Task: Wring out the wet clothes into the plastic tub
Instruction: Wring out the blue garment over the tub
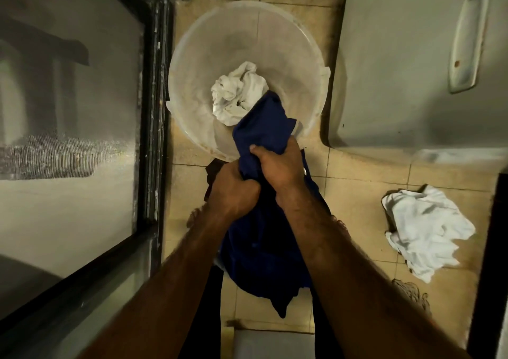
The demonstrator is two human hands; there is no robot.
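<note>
Both hands — left hand (233, 191), right hand (277, 166) — grip the blue garment (264, 127) over the plastic tub (192, 56).

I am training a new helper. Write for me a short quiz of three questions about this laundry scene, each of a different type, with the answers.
1. True or false: both the left hand and the right hand hold the dark blue garment.
2. What lies inside the plastic tub? A) a crumpled white cloth B) a red towel C) a pair of shoes
3. Fill in the missing word: a second white cloth lies on the tiled ____, on the person's right side.
Key: 1 true; 2 A; 3 floor.
</note>
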